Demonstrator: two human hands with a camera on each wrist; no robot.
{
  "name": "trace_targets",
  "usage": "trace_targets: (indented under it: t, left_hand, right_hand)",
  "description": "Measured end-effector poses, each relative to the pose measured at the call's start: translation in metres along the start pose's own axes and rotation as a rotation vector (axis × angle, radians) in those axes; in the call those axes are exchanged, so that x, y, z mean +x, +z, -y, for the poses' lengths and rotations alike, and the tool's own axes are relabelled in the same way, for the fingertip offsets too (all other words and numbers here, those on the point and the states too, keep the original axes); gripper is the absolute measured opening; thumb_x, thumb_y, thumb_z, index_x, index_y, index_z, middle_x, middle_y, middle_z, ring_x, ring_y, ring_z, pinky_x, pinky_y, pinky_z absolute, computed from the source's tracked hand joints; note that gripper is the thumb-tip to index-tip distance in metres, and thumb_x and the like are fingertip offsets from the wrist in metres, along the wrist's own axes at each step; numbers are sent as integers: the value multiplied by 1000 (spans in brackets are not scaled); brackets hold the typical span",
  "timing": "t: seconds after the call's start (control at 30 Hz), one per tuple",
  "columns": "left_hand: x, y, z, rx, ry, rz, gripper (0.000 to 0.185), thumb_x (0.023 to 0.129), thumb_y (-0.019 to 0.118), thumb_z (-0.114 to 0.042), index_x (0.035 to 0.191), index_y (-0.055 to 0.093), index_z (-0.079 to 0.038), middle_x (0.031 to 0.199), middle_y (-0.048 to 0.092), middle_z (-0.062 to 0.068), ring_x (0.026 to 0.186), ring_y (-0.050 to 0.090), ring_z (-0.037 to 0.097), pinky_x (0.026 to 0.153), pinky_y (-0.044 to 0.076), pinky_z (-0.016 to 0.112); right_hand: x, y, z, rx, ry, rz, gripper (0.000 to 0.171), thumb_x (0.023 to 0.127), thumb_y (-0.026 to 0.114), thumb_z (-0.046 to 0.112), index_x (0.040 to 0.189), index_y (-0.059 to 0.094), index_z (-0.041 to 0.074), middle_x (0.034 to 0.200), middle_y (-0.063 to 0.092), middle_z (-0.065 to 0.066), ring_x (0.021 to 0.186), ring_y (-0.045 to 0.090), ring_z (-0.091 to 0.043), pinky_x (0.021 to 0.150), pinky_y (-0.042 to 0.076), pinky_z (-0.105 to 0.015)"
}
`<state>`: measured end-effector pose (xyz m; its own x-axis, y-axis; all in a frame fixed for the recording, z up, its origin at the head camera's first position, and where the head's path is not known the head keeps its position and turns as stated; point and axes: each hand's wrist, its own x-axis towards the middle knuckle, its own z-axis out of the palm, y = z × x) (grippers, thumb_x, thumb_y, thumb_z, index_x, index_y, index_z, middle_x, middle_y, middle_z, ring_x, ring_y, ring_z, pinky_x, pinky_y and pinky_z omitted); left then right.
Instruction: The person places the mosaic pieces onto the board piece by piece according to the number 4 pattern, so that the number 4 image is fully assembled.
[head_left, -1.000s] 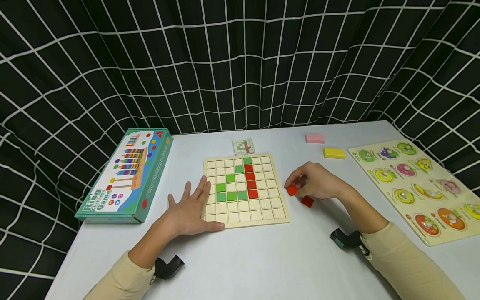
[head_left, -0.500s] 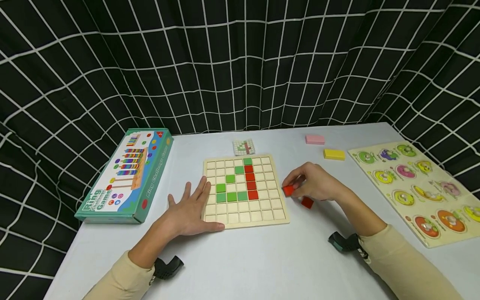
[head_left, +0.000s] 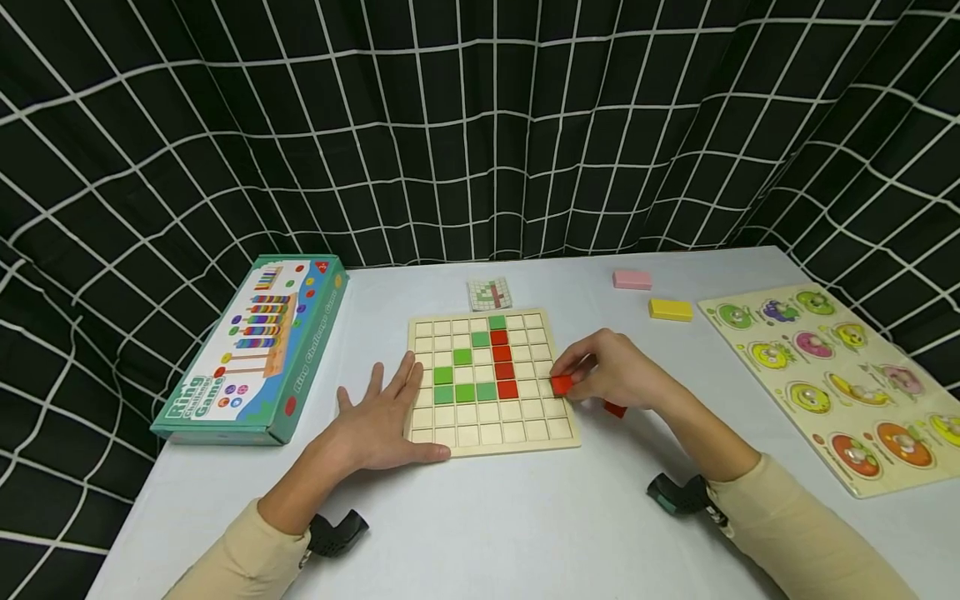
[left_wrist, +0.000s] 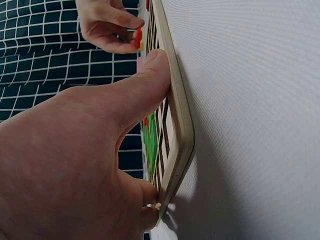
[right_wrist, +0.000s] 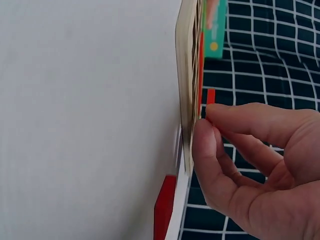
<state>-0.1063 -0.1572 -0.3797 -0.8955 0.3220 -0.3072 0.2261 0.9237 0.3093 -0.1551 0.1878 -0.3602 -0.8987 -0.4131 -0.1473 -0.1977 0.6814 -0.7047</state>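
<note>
A wooden grid board (head_left: pixel 489 435) lies on the table with green tiles and a column of red tiles set in its squares. My left hand (head_left: pixel 378 425) rests at its lower left, fingers spread straight over the left edge and the thumb on the front edge. Over the board's right edge, my right hand (head_left: pixel 618 372) pinches a red tile (head_left: pixel 561 385) between thumb and fingertips. In the right wrist view this tile stands upright, just off the board's surface. Another red tile (head_left: pixel 615 409) lies on the table under the right hand, partly hidden by it.
A small pattern card (head_left: pixel 489 294) lies behind the board. Pink (head_left: pixel 632 280) and yellow (head_left: pixel 671 310) blocks lie at the back right. A fruit puzzle board (head_left: pixel 832 379) takes up the right side, and a green game box (head_left: pixel 258 350) the left.
My right hand has moved left with the red tile, from the table beside the board to above its right edge. The left hand has stayed in place.
</note>
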Motion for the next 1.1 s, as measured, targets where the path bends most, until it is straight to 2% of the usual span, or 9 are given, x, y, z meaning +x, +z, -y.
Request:
trace_targets:
  t: [0.53, 0.73, 1.1]
  left_hand:
    - [0, -1, -1, 7, 2, 5, 126, 80, 72, -75, 168, 12, -7, 177, -1, 7, 158, 6, 53, 105, 12, 91]
    - [0, -1, -1, 14, 1, -1, 126, 80, 72, -74, 168, 13, -6, 177, 0, 8, 158, 8, 53, 105, 13, 91]
    - [1, 0, -1, 10, 3, -4, 125, 80, 72, -74, 167, 14, -6, 177, 1, 8, 158, 8, 54, 104, 13, 91]
  right_hand:
    - [6, 18, 18, 54, 26, 32, 29, 73, 81, -6, 98, 82, 9, 89, 75, -4, 78, 64, -18, 70, 53, -26]
    - [9, 25, 26, 30, 5, 53, 26, 73, 82, -5, 94, 81, 10, 82, 73, -1, 77, 63, -17, 71, 54, -27]
    - [12, 36, 37, 7, -49, 81, 26, 72, 83, -7, 90, 79, 10, 82, 73, -1, 76, 64, -14, 72, 56, -27]
